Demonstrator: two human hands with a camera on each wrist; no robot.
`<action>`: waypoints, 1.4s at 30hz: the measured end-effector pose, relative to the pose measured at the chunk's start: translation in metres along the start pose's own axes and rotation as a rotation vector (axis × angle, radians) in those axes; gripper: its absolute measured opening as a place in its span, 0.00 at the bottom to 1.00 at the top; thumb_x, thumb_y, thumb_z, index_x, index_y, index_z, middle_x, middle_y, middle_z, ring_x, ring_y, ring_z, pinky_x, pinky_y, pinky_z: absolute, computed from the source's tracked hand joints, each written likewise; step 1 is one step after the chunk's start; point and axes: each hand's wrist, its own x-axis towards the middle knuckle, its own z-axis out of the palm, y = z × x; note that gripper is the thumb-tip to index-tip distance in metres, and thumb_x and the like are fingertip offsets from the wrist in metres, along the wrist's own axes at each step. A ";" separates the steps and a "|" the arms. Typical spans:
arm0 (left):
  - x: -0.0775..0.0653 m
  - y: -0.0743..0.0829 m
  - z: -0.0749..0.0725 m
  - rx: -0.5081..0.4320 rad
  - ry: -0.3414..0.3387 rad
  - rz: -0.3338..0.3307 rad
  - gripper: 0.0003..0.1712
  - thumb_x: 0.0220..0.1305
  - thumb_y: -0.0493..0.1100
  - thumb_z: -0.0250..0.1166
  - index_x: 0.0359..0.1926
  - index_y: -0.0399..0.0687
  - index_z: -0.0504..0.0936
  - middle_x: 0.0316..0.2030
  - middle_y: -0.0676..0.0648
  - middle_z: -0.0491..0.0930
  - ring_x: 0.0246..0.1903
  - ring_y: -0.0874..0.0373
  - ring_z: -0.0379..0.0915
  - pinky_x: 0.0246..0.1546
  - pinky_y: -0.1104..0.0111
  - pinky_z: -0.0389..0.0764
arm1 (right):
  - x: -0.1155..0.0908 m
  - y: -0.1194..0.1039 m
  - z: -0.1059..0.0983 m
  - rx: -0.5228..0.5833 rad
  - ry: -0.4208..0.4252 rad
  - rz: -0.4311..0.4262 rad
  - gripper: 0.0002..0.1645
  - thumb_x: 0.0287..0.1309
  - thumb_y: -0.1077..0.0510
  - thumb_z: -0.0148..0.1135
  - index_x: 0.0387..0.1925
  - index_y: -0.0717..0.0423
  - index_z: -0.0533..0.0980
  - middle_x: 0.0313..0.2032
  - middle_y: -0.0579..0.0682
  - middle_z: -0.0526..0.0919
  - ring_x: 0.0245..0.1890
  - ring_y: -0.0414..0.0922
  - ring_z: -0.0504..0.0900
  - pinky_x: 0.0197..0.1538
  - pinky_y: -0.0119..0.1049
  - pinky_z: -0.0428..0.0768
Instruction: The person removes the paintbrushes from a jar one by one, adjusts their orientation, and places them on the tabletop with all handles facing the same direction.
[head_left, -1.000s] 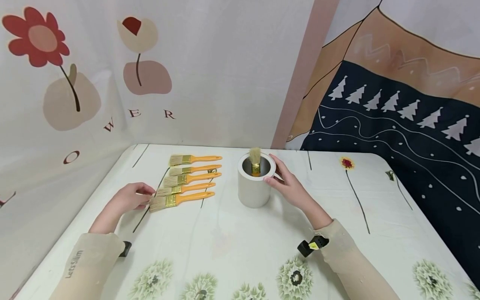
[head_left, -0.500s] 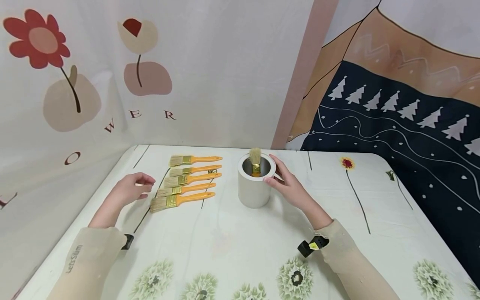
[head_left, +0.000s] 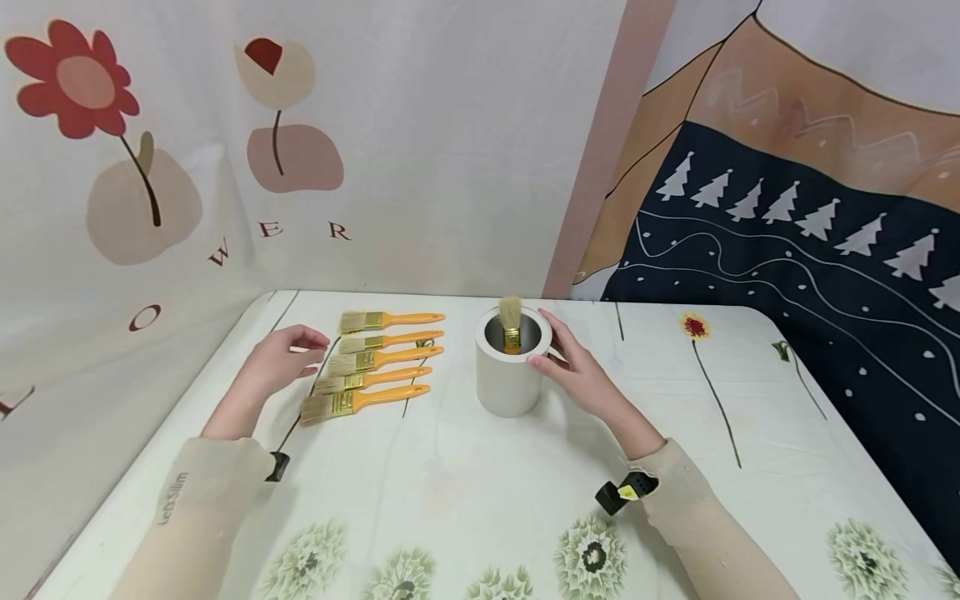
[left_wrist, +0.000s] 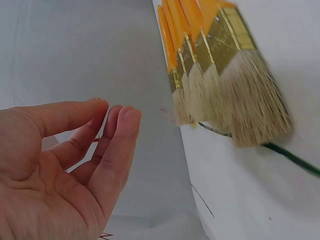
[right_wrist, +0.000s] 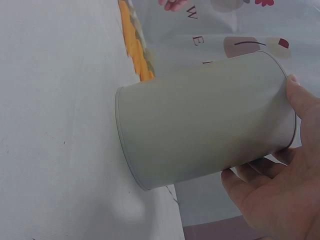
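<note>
My right hand [head_left: 573, 362] grips a white cylindrical canister [head_left: 506, 387] near its top, thumb at the rim and fingers round the far side. In the canister a paintbrush [head_left: 511, 317] stands with its bristles up, its lower handle hidden. Several paintbrushes [head_left: 371, 358] with orange handles and brass ferrules lie in a row left of it, bristles toward my left hand [head_left: 285, 358]. That hand hovers beside the bristle ends of the upper brushes, fingers loosely bent. In the left wrist view a gap separates its fingertips from the bristles [left_wrist: 260, 100].
A white flower-printed cloth covers the table [head_left: 465, 500]. Behind it hangs a printed curtain [head_left: 450, 167], with a dark tree-patterned fabric [head_left: 787, 233] on the right. Each wrist carries a small black camera, such as the right one [head_left: 622, 493].
My left hand has lifted from beside the nearest brush and moved away from me and slightly right, toward the farther brushes. The right hand and canister have stayed put.
</note>
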 end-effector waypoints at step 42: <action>0.026 0.109 0.062 -0.285 0.108 0.269 0.18 0.72 0.40 0.60 0.60 0.43 0.75 0.55 0.42 0.79 0.55 0.46 0.78 0.56 0.55 0.80 | -0.001 -0.003 0.000 0.005 -0.006 -0.002 0.43 0.72 0.57 0.56 0.79 0.49 0.45 0.78 0.55 0.51 0.78 0.57 0.52 0.75 0.55 0.62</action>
